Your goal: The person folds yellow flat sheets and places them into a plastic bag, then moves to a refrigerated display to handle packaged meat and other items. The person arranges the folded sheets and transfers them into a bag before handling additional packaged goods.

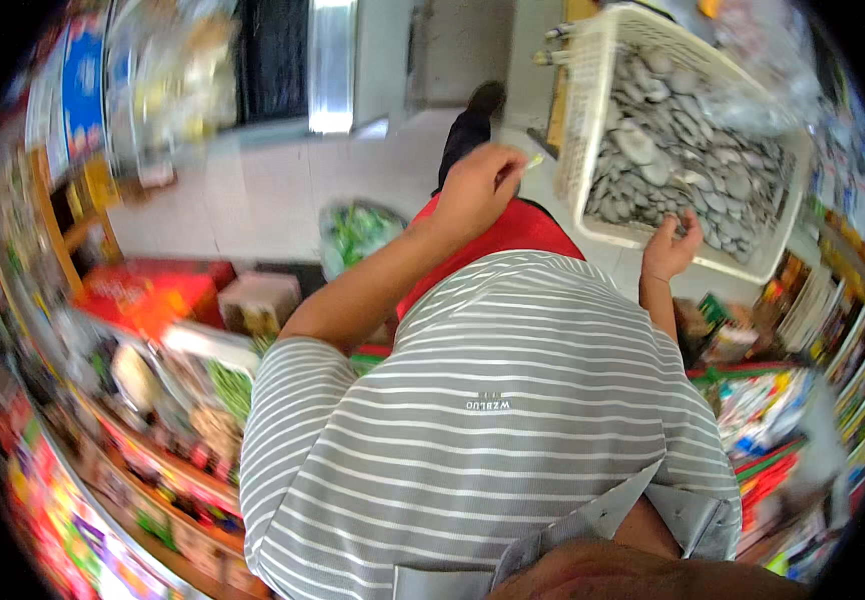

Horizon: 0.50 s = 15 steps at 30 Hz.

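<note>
A white plastic crate [584, 120], filled with grey oyster mushrooms [672, 150], stands at the far right. My right hand [674, 246] is at the crate's near edge, its fingers loosely bent and apart, with no object visible in them. My left hand [480, 192] is raised left of the crate, thumb and fingers pinched together. A small yellow-green scrap [535, 160] sticks out at its fingertips; its kind is too blurred to tell. Below that hand, red cloth [532, 230] covers my lap.
A clear bag of green vegetables [357, 238] sits on the pale tiled floor [282, 190]. Red boxes [152, 295] and stocked shelves line the left. Packages crowd the right, with clear plastic bags [767, 90] over the crate's far corner.
</note>
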Tool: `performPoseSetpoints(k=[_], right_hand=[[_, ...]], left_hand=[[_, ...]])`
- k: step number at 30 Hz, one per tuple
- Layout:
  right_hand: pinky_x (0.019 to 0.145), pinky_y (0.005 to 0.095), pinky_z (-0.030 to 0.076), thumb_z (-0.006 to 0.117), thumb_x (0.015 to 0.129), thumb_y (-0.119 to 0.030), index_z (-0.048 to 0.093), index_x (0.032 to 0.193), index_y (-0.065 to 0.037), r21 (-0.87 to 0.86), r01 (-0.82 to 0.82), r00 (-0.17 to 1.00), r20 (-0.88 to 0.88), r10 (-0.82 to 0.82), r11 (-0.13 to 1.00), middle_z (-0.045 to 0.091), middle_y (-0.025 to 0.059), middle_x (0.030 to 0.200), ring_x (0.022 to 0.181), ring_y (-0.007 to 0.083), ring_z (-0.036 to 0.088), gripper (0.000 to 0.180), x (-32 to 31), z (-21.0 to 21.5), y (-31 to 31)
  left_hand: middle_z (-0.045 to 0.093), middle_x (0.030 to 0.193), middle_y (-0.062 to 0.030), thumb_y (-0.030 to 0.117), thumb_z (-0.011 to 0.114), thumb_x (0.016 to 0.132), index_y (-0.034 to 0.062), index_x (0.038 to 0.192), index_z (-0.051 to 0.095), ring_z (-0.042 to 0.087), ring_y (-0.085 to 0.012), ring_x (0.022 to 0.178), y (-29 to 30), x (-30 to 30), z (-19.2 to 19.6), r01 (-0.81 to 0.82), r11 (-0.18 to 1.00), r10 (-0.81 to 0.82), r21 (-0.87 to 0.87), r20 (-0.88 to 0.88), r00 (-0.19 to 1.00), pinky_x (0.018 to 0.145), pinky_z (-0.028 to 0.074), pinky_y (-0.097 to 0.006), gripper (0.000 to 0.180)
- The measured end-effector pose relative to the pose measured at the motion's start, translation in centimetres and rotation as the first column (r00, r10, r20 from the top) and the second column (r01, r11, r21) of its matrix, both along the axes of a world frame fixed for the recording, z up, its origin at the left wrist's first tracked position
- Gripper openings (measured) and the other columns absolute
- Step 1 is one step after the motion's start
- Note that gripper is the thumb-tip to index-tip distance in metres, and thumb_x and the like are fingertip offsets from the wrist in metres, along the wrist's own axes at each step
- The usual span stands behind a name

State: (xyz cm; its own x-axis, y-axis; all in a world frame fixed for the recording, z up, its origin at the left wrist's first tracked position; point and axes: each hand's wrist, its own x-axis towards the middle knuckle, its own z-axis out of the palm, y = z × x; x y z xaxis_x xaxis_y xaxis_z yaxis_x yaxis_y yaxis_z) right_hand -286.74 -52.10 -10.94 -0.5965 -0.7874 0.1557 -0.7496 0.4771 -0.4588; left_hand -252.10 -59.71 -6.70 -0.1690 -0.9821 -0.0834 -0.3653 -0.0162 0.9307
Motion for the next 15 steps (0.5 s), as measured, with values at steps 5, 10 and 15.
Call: performPoseSetpoints(k=[5,10,15], right_hand=[[0.096,0.041,0.047,0.067,0.089,-0.022,0.064,0.12,-0.003,0.006,-0.2,0.975,0.099,0.198,0.98,0.061,0.0171,0.121,0.11,0.0322,0.061,0.037,-3.3,-1.5,0.9],[0.095,0.0398,0.048,0.066,0.088,-0.019,0.063,0.122,0.0,0.194,-0.204,0.979,0.045,0.199,0.96,0.064,0.0186,0.116,0.106,0.0312,0.063,0.038,-3.1,-0.9,0.3],[0.089,0.0387,0.049,0.066,0.089,-0.019,0.062,0.12,0.003,0.186,-0.302,0.952,0.108,0.286,0.935,0.067,0.0208,0.109,0.096,0.0303,0.065,0.039,-6.8,-2.3,-1.8]], left_hand=[[0.069,0.097,-0.0142,0.006,0.067,0.088,0.0028,0.104,0.068,0.069,-0.0262,0.085,20.5,5.8,-5.1,-0.39,0.902,0.356,0.186,0.19,0.915,0.075,0.054,-0.036,0.016],[0.067,0.094,-0.0162,0.006,0.067,0.086,0.0015,0.102,0.068,0.068,-0.0276,0.082,30.9,9.1,-8.4,-0.737,0.624,0.692,0.262,0.254,0.676,0.074,0.054,-0.037,0.017],[0.067,0.094,-0.0165,0.01,0.067,0.086,0.0022,0.101,0.068,0.067,-0.0318,0.088,38.6,15.2,-18.1,-0.911,0.371,0.798,0.182,0.44,0.413,0.08,0.052,-0.042,0.017]])
